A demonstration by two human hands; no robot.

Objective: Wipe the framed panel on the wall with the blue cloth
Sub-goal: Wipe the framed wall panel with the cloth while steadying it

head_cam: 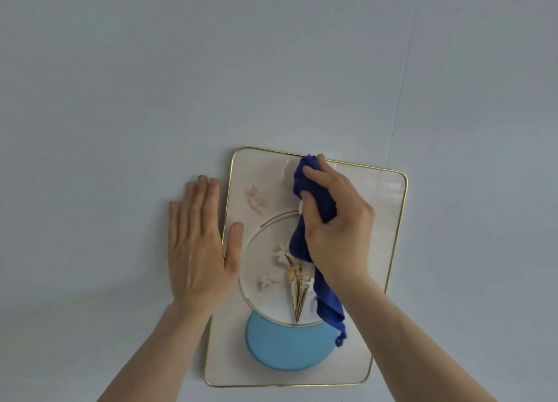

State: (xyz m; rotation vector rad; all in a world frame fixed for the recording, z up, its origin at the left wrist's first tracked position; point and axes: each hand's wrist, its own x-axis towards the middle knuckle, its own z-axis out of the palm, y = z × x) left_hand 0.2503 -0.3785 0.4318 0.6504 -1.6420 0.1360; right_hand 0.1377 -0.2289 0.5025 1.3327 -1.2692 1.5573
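Here, the right hand [335, 229] bunches the soft, limp blue cloth [314, 190] against the framed panel [380, 220] near its top edge. The left hand [199, 244], spread flat, steadies its side; glossy, probably fragile.

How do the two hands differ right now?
The left hand lies open and flat, mostly on the wall, thumb over the framed panel edge; the right hand is closed around the blue cloth, on the panel's upper part. Both are bare.
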